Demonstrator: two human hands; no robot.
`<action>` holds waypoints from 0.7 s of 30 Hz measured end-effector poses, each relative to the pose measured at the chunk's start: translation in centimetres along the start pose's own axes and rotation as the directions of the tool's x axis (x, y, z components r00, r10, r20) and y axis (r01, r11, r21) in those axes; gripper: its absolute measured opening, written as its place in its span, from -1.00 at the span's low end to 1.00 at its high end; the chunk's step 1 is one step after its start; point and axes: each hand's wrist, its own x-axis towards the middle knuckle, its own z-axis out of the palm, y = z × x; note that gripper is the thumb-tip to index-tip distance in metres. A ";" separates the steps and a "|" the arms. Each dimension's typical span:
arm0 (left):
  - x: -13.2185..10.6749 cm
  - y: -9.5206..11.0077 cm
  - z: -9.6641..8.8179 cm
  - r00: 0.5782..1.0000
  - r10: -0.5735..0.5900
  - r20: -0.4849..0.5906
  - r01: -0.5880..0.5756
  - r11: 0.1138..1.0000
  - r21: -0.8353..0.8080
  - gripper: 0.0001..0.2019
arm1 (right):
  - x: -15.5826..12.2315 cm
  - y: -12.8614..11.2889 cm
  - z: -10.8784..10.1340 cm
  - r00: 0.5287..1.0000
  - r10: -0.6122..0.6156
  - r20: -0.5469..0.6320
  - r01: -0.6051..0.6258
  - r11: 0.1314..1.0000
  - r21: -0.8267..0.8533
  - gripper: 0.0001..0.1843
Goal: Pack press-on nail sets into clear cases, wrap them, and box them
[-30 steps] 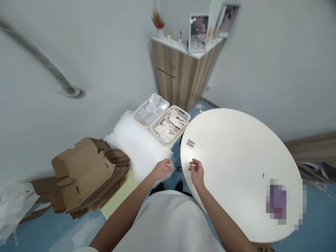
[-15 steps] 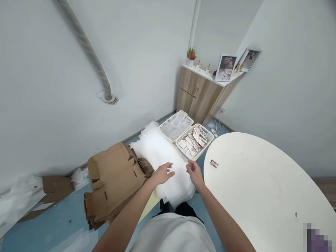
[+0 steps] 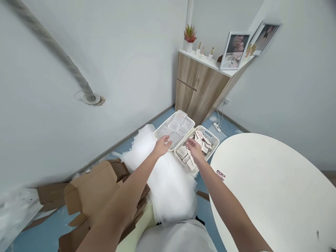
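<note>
My left hand is over the near edge of a white basket that holds clear plastic cases. Its fingers are apart, with nothing between them. Above a second white basket, full of small printed cards or packets, hovers my right hand. Its fingers are loosely curled and apart, and I see nothing in them. Whether either hand touches the contents is unclear. A pile of white, translucent sheets lies below my hands, in front of the baskets.
Flattened cardboard boxes are stacked on the left. A round white table curves along the right, with a small pink-patterned card near its edge. Behind the baskets stands a wooden cabinet; a power strip with cables lies beside it.
Both hands have moved forward, from above the white sheets to over the two baskets. The view has shifted with my body leaning toward the baskets.
</note>
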 end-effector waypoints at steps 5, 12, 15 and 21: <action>7.9 -0.2 1.1 0.999 -0.028 -0.016 0.028 0.999 -0.017 -0.40 | 6.4 -0.6 1.7 1.000 -0.023 0.017 0.021 0.997 0.073 -0.38; 14.8 -0.9 2.8 0.999 0.023 0.036 -0.024 0.998 0.056 -0.31 | 13.0 0.9 4.3 0.997 -0.049 0.063 0.044 0.996 0.082 -0.17; 16.5 -0.8 3.2 0.998 0.022 0.057 -0.026 0.997 0.078 -0.28 | 14.2 1.8 5.1 0.995 -0.079 0.055 0.076 0.996 0.049 -0.12; 17.9 -0.9 3.9 0.997 0.054 0.061 -0.056 0.998 0.024 -0.36 | 15.3 3.5 5.9 0.988 -0.108 0.106 0.107 0.994 0.016 -0.10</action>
